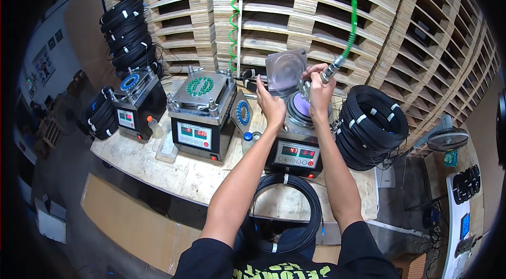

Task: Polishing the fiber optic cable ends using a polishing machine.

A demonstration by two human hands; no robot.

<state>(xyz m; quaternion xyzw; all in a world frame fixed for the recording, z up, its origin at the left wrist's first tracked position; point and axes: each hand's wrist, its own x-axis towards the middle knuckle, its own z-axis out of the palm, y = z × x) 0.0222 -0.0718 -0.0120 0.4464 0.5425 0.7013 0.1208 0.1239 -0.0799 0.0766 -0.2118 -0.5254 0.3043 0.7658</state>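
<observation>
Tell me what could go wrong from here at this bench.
The coil of black cable overhangs the front edge of the table, so a bump might drag it off. The blue-capped bottle stands close to the left forearm and could get knocked over. The green hose runs to the metal tool in the right hand; a tug might loosen the grip.

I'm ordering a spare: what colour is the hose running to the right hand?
Bright green; the hose shows best in the head view.
</observation>
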